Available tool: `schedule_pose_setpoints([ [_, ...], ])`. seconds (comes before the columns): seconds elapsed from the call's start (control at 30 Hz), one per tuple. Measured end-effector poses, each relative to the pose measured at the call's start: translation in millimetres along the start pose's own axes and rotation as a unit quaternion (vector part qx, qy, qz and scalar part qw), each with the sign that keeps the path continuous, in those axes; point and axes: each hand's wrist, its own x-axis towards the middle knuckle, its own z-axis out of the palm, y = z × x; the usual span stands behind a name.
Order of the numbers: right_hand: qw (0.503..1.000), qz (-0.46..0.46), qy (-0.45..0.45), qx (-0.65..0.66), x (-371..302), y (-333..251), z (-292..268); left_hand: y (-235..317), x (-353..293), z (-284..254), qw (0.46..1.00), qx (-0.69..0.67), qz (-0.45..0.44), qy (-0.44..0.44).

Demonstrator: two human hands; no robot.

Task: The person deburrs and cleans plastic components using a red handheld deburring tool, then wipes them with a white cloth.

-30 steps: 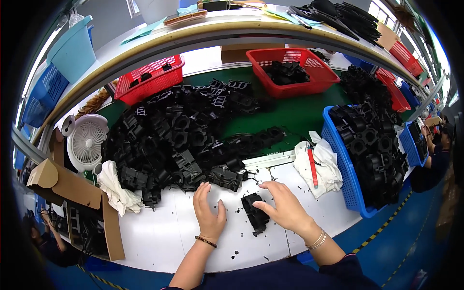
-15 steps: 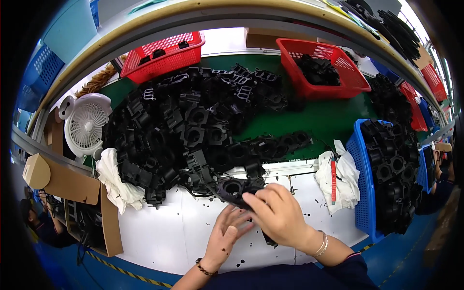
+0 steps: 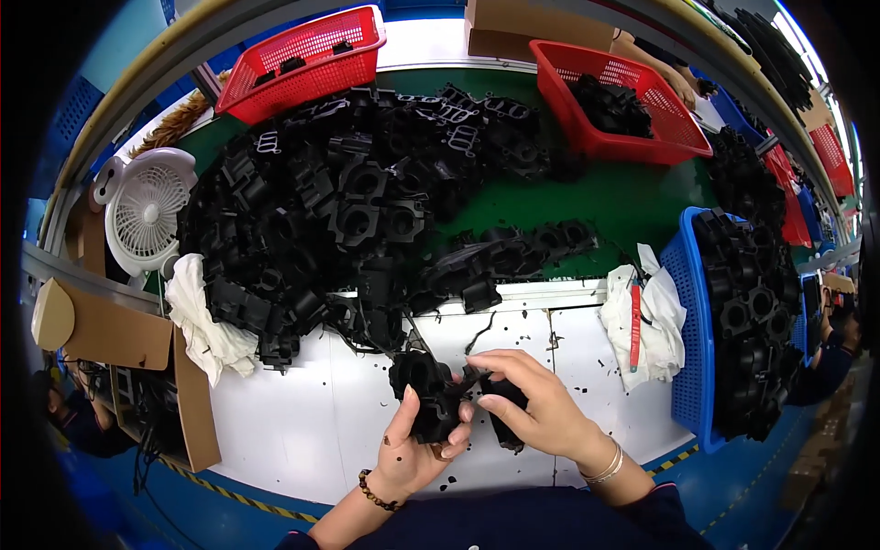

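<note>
My left hand is closed around a black moulded plastic part with round openings, holding it over the white front of the bench. My right hand is at the part's right side, with thumb and fingers bent toward a small dark piece at its edge. What lies between those fingertips is too small to name. Another dark piece shows partly under my right hand. Beyond my hands lies a large heap of similar black plastic parts, some with pale gasket-like outlines. A thin black strip lies on the white surface.
A blue basket full of black parts stands at the right, beside a white cloth with a red-handled tool. Red baskets stand at the back. A white fan and cardboard box are at left.
The black part has come away from the heap's edge, nearer to me, and my left hand has closed on it. My right hand has shifted to its right side. The whole view has tilted slightly.
</note>
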Motion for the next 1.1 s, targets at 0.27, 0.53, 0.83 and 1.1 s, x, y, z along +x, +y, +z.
schedule_pose_setpoints([
  [0.27, 0.971, -0.13, 0.098, -0.174, 36.1, 13.9, 0.9, -3.2, -8.3, 5.8, 0.984, 0.166, 0.001, 0.069],
  [0.53, 0.889, -0.157, 0.282, -0.324, 111.3, 31.4, -37.4, 0.8, -22.3, 0.0, 0.976, 0.212, -0.04, 0.029],
  [0.83, 0.908, -0.128, 0.181, -0.356, 134.9, 41.8, -43.8, -3.0, -18.3, -3.0, 0.93, 0.355, -0.025, 0.094],
  [1.1, 0.965, -0.183, -0.113, -0.147, 75.7, -24.1, -16.1, 1.4, -13.1, -0.8, 0.788, 0.595, 0.122, 0.107],
])
